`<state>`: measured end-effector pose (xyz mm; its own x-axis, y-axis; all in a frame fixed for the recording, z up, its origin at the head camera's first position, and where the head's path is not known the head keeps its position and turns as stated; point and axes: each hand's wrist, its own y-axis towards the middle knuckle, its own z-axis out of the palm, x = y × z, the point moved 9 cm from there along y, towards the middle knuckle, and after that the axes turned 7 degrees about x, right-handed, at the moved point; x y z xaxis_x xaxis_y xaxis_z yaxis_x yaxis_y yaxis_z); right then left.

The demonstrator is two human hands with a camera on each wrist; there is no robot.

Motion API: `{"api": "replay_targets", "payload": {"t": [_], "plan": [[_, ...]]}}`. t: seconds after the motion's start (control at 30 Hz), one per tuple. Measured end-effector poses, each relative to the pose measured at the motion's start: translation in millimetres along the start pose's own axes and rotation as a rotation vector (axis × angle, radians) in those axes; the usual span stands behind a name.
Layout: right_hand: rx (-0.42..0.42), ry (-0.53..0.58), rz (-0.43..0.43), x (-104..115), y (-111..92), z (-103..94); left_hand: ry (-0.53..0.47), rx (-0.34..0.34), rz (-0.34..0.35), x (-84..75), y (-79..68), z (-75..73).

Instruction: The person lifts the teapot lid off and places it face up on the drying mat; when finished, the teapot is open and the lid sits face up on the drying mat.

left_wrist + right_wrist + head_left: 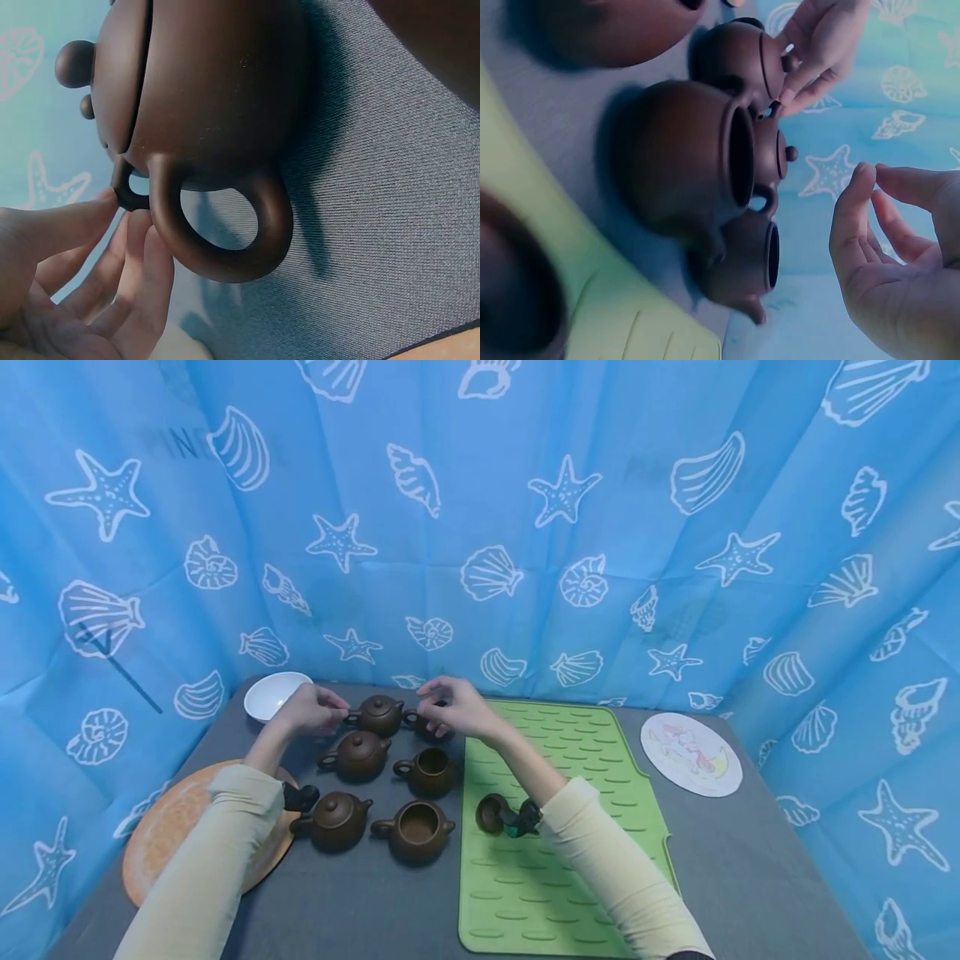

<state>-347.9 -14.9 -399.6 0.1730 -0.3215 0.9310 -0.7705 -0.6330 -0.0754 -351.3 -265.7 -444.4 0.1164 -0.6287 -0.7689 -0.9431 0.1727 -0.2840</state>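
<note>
At the back left, my left hand [315, 710] pinches the handle of a lidded brown teapot [380, 716] between thumb and fingertips. A nearer lidded teapot [225, 82] partly covers that grip in the left wrist view. My right hand [459, 706] is by the back open teapot [431, 722], partly hiding it. In the right wrist view this back teapot [742, 259] stands apart from the loosely bent fingers [851, 225], and nothing shows between them. More teapots stand in front, lidded ones [358, 756] on the left and lidless ones [433, 772] on the right.
A green mat [555, 893] lies right of the teapots, bearing a round hollow brown piece [491, 814] partly covered by the right wrist camera. A white bowl [273, 693] is at the back left, an orange-brown round mat [172, 827] at left, a drawn-on white disc [690, 753] at right.
</note>
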Motion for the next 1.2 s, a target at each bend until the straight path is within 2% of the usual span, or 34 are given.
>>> {"api": "replay_targets", "payload": {"t": [0.23, 0.43, 0.73, 1.2], "plan": [[0.000, 0.058, 0.043, 1.5, 29.7, 15.8, 0.011, -0.018, -0.002, 2.0, 1.0, -0.5], [-0.032, 0.085, 0.073, -6.3, 53.3, 24.5, 0.002, -0.024, 0.000, 3.6, 0.6, -0.5], [-0.066, 0.164, 0.119, -24.4, 71.7, 44.9, -0.011, -0.018, 0.004, 2.3, 0.0, 2.1], [-0.194, 0.005, 0.152, -20.0, 79.9, 54.7, -0.021, -0.020, -0.002, 1.6, -0.4, 1.6]]}}
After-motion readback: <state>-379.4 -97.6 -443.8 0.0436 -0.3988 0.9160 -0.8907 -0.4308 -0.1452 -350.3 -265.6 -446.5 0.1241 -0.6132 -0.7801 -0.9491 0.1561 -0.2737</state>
